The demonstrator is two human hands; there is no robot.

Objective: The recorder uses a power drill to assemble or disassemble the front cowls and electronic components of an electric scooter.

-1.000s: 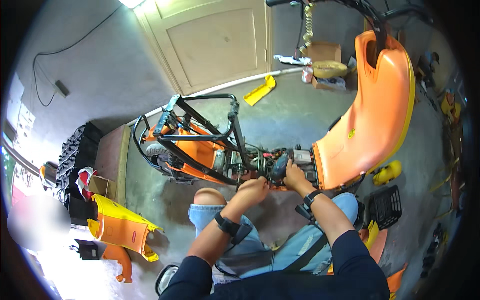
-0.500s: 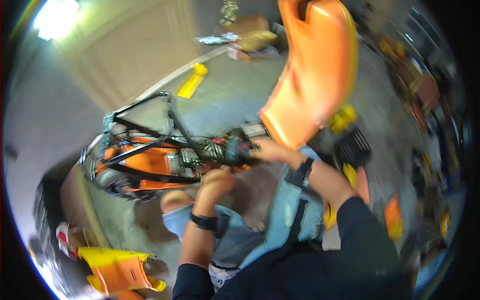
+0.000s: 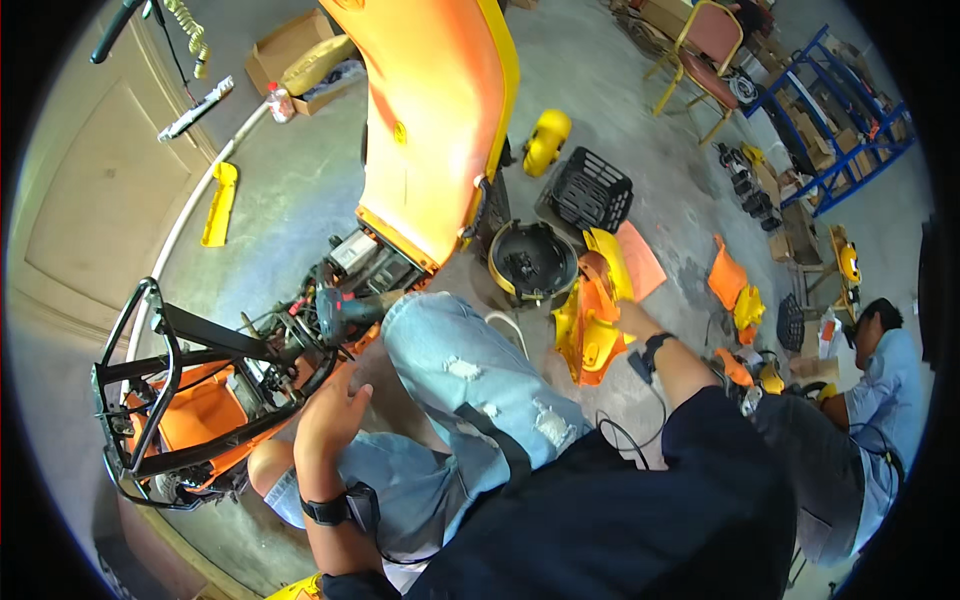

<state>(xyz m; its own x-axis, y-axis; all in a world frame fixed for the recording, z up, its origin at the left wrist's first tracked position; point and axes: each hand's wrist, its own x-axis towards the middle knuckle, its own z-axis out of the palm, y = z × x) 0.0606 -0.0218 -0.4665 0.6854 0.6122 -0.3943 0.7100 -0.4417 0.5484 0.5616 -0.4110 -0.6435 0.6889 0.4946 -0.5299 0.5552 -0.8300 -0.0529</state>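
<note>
A blue-grey cordless drill lies on the exposed middle of the partly dismantled vehicle, among cables and metal parts, below its orange body panel. My left hand is beside the black tubular frame and orange inner bodywork, fingers loosely apart, holding nothing visible. At my right, my right hand is at the edge of an orange and yellow plastic body piece on the floor. Its fingertips are partly hidden, so I cannot tell whether they grip it.
A round bin, black plastic basket and yellow part lie on the floor. A blue rack and chair stand upper right. A crouching co-worker is close at my right.
My view has swung right, bringing a co-worker into sight. My right hand has left the drill and moved right to the plastic pieces; my left hand has drawn back slightly from the vehicle's middle.
</note>
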